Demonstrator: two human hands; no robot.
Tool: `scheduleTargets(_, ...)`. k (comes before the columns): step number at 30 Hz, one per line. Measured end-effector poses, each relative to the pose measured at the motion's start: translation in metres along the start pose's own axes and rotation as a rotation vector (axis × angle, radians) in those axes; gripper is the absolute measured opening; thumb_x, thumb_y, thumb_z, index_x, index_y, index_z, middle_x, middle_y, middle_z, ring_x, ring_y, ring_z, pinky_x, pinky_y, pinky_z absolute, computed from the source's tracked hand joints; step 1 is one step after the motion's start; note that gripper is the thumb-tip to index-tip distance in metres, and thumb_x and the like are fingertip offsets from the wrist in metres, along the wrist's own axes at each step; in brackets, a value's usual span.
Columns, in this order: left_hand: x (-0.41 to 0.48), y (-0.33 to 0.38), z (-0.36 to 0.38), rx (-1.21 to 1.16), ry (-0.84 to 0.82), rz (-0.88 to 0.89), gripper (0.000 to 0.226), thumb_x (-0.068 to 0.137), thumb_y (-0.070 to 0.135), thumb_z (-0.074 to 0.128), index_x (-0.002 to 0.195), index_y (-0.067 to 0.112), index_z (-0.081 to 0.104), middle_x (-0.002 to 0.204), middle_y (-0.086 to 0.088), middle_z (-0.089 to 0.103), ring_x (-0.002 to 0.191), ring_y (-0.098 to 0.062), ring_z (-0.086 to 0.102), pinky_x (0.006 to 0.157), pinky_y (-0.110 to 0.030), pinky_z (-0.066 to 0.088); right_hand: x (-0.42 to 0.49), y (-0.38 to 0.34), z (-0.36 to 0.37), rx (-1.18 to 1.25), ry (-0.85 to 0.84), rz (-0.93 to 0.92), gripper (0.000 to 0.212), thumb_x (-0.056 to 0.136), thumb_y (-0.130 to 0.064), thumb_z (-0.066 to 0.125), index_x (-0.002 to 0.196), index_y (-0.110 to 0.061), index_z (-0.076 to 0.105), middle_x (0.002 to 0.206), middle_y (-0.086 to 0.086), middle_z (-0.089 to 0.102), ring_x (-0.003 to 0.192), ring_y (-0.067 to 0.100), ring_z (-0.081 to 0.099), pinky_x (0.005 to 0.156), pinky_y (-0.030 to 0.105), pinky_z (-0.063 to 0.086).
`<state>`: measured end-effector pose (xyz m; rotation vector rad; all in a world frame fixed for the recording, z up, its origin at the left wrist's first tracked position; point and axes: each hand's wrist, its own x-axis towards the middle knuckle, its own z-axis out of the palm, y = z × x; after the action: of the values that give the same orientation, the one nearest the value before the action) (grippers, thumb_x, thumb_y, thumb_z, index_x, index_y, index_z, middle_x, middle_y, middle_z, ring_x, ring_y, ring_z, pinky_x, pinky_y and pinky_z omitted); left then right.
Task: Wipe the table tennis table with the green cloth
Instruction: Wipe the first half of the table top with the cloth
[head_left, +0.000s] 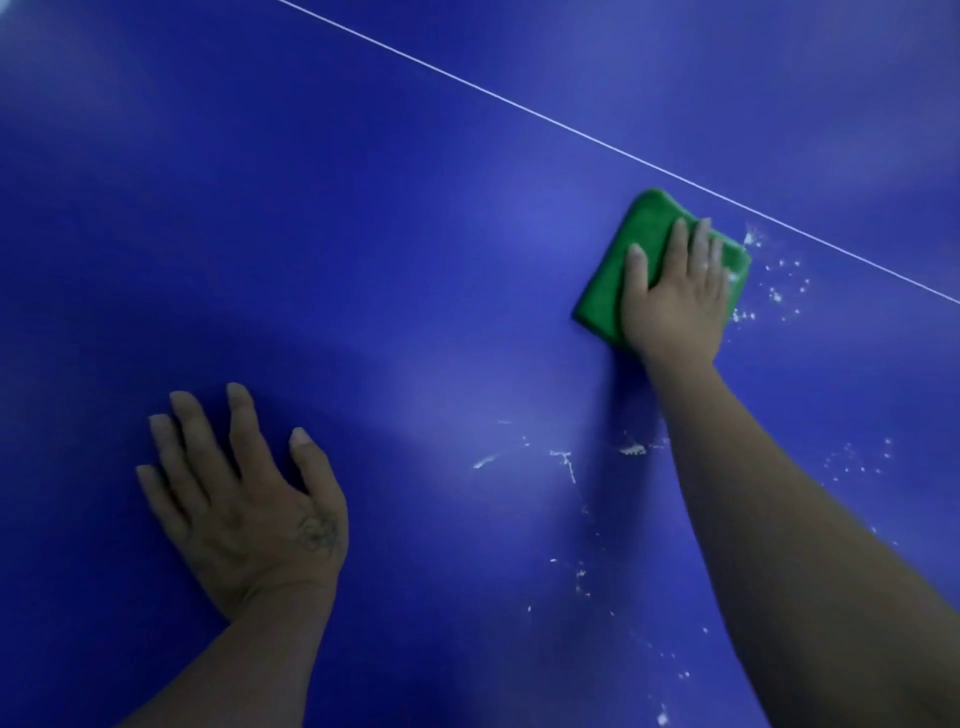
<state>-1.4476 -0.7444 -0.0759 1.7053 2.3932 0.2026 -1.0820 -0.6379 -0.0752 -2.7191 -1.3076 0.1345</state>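
Note:
The blue table tennis table (363, 234) fills the whole view. A folded green cloth (613, 280) lies flat on it at the right, just below the thin white line (519, 106). My right hand (675, 296) presses down on the cloth with straight fingers, covering its right half. My left hand (244, 499) rests flat on the bare table at the lower left, fingers spread. White specks and smears (779, 291) dot the surface right of the cloth, and more white smears (566, 462) lie between my arms.
More white specks (857, 462) are scattered on the table right of my right forearm, and further white specks (662, 717) trail toward the bottom edge. The white line runs diagonally from the top middle to the right edge.

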Motion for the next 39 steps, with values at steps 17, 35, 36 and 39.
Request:
scheduleTargets(17,-0.004,-0.004,0.007,-0.029,0.051,0.021,0.070,0.109,0.051,0.026,0.172,0.020,0.020,0.181,-0.014,0.007,0.168,-0.032,0.002,0.135,-0.058,0.003,-0.176,-0.059,0.022,0.068,0.044,-0.454,0.075,0.110,-0.061,0.044,0.169,-0.017,0.037,0.180,0.007,0.023,0.168,0.026,0.016,0.137,0.049,0.012)
scheduleTargets(35,-0.005,-0.014,0.019,-0.056,0.125,0.066,0.065,0.113,0.045,0.034,0.170,0.016,0.025,0.180,-0.018,0.013,0.167,-0.037,0.009,0.133,-0.062,0.009,-0.272,-0.061,0.016,0.060,0.004,-0.319,0.073,0.107,-0.052,0.046,0.171,-0.019,0.034,0.181,0.008,0.019,0.169,0.026,0.013,0.136,0.053,0.014)
scheduleTargets(36,-0.004,-0.015,0.020,-0.055,0.126,0.066,0.065,0.113,0.045,0.034,0.170,0.016,0.025,0.180,-0.018,0.013,0.167,-0.038,0.010,0.133,-0.062,0.009,-0.273,-0.043,0.014,0.044,0.001,-0.343,0.073,0.107,-0.052,0.046,0.170,-0.019,0.034,0.181,0.007,0.020,0.169,0.026,0.013,0.136,0.053,0.014)
scheduleTargets(39,-0.002,-0.016,0.019,-0.056,0.121,0.069,0.065,0.113,0.046,0.031,0.170,0.016,0.025,0.180,-0.019,0.013,0.167,-0.038,0.010,0.134,-0.062,0.009,-0.258,0.006,0.003,0.000,-0.004,-0.296,0.073,0.107,-0.053,0.042,0.170,-0.017,0.035,0.180,0.008,0.021,0.169,0.028,0.015,0.136,0.054,0.013)
